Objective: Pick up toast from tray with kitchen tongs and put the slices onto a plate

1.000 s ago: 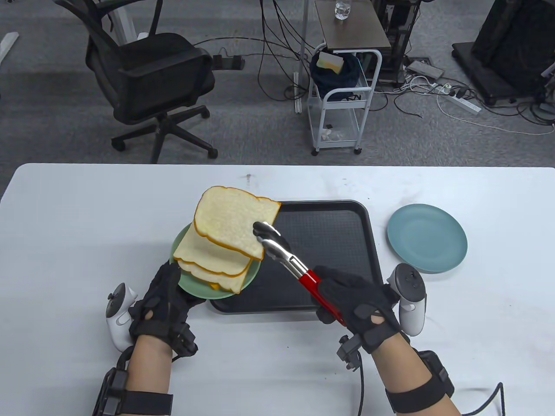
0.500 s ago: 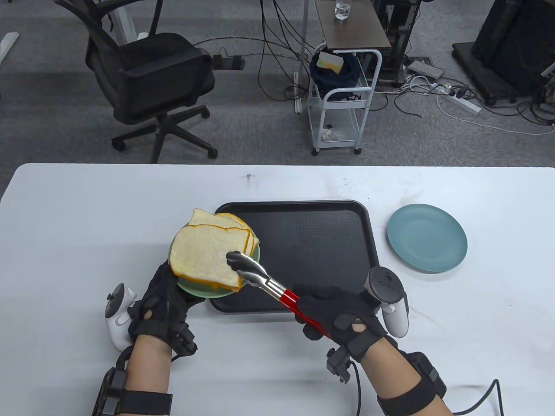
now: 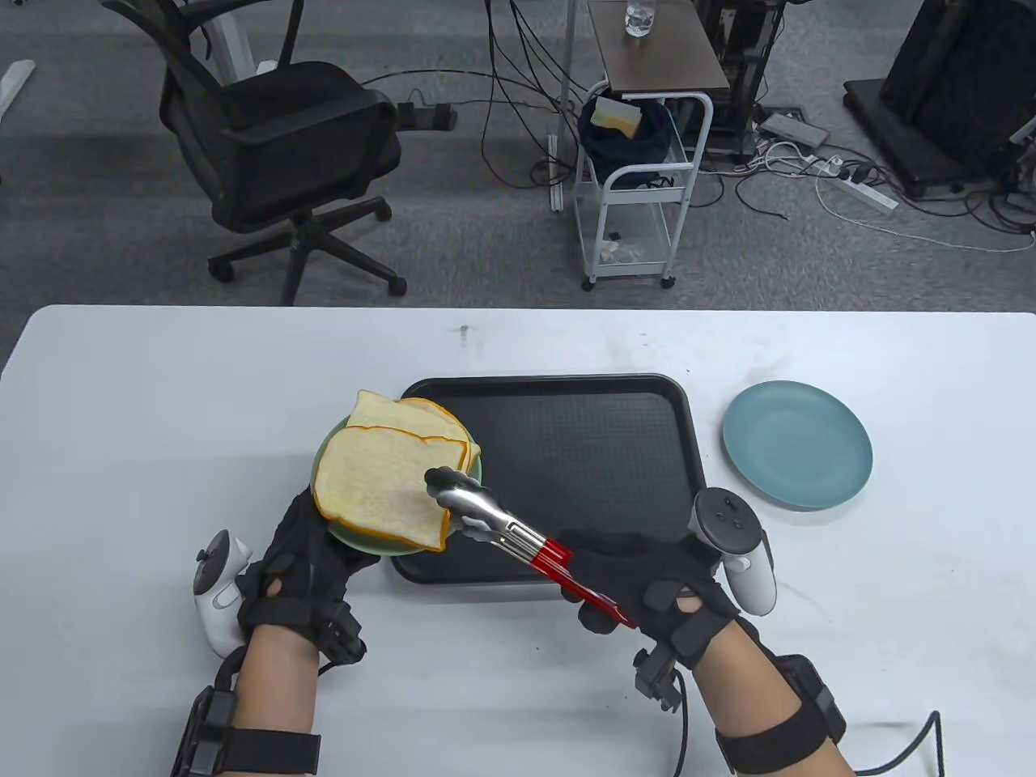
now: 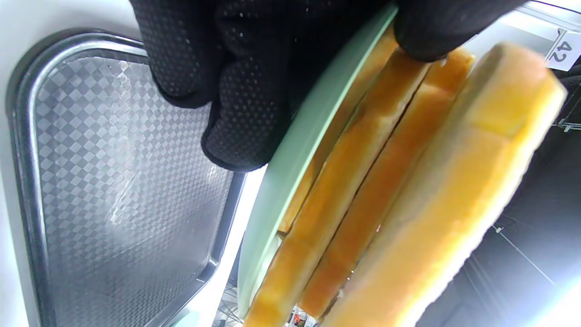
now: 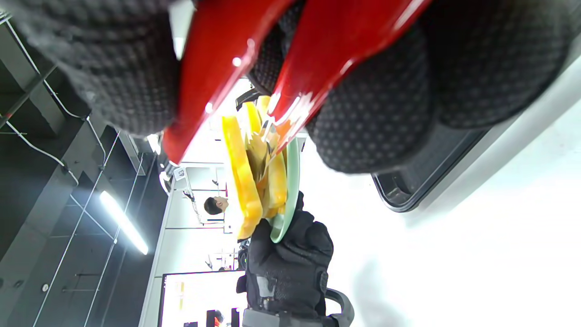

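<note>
left hand (image 3: 301, 558) grips plate (image 4: 290, 159) | right hand (image 3: 657, 584) squeezes tongs (image 3: 494, 518), seemingly on toast (image 3: 376, 490)

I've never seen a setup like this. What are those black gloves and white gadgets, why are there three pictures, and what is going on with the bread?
These are a person's two hands in black sensor gloves; the white gadgets are trackers strapped to the backs of the hands, not held.

One picture looks down at the white table. The other two come from small cameras on each wrist, so they look tilted and very close.

On the table lie a black tray, with no bread left on it, and a blue plate.

The left hand grips the rim of a green plate stacked with toast slices. The right hand holds red-handled tongs, whose metal tips sit at the top slice's edge. Whether they are pinching it is hard to tell.
</note>
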`<action>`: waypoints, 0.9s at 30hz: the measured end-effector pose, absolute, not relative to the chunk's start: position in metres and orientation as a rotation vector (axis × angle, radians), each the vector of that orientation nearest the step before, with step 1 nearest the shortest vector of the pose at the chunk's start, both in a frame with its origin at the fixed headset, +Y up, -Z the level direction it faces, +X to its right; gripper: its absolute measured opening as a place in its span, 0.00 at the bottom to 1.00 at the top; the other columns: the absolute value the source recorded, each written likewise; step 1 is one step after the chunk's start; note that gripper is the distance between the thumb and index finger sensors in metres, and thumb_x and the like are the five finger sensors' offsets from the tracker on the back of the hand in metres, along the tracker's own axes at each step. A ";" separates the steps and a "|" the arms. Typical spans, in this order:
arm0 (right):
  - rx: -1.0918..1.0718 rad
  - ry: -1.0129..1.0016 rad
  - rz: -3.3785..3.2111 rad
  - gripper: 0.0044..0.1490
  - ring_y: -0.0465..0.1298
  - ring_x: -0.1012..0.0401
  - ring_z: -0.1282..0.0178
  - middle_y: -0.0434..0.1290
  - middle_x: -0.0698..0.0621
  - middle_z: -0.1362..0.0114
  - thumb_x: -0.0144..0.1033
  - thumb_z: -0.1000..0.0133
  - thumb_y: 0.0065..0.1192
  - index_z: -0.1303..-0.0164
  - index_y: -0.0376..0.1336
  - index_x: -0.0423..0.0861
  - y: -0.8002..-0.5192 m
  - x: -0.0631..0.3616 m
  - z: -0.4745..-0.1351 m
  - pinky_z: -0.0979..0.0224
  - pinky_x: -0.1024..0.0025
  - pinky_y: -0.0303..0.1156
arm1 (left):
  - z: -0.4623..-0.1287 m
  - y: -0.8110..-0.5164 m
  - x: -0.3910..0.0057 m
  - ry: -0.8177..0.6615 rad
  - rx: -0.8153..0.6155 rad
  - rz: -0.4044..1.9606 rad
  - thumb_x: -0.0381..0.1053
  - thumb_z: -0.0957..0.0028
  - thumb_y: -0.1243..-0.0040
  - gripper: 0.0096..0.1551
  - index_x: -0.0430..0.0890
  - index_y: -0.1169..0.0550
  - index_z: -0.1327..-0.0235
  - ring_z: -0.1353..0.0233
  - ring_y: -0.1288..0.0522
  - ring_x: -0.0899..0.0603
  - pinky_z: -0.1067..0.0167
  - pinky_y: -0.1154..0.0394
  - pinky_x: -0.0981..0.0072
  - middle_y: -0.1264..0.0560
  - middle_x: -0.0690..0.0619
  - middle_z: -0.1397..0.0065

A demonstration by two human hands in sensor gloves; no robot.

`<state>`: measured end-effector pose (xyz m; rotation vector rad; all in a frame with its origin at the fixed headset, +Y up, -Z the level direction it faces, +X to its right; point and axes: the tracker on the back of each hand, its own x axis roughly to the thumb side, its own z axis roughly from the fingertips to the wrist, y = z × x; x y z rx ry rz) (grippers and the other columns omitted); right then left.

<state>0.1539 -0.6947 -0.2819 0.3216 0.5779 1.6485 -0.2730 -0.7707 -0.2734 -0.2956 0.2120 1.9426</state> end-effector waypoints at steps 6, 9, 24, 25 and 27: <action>0.284 0.575 1.588 0.48 0.85 0.47 0.61 0.78 0.33 0.39 0.63 0.48 0.69 0.26 0.64 0.41 -0.688 0.194 -0.292 0.52 0.46 0.81 | -0.273 -0.771 -0.273 0.208 -0.297 1.950 0.65 0.44 0.50 0.34 0.62 0.42 0.26 0.43 0.12 0.44 0.36 0.22 0.53 0.24 0.53 0.26; 0.214 0.425 1.605 0.49 0.85 0.46 0.60 0.77 0.33 0.38 0.62 0.48 0.70 0.26 0.64 0.42 -0.684 0.221 -0.297 0.51 0.45 0.80 | -0.274 -0.771 -0.274 0.208 -0.294 1.946 0.65 0.44 0.50 0.34 0.62 0.42 0.26 0.43 0.12 0.44 0.36 0.22 0.53 0.24 0.53 0.26; -0.480 -0.408 2.370 0.50 0.79 0.42 0.42 0.65 0.30 0.25 0.45 0.48 0.74 0.20 0.52 0.44 -0.711 0.308 -0.309 0.37 0.40 0.75 | -0.274 -0.774 -0.272 0.203 -0.300 1.930 0.65 0.45 0.50 0.34 0.62 0.42 0.26 0.43 0.12 0.44 0.36 0.22 0.53 0.24 0.54 0.26; -0.526 -0.393 2.396 0.49 0.79 0.42 0.42 0.65 0.30 0.24 0.44 0.47 0.74 0.20 0.52 0.44 -0.718 0.315 -0.312 0.37 0.39 0.75 | -0.274 -0.774 -0.272 0.204 -0.301 1.927 0.65 0.45 0.50 0.34 0.62 0.42 0.26 0.43 0.12 0.44 0.36 0.22 0.53 0.24 0.54 0.26; -0.603 -0.365 2.422 0.49 0.78 0.41 0.40 0.63 0.30 0.24 0.43 0.47 0.73 0.20 0.52 0.44 -0.729 0.324 -0.317 0.36 0.38 0.74 | -0.274 -0.774 -0.272 0.205 -0.302 1.925 0.65 0.45 0.50 0.34 0.62 0.42 0.26 0.43 0.12 0.44 0.36 0.22 0.53 0.24 0.53 0.26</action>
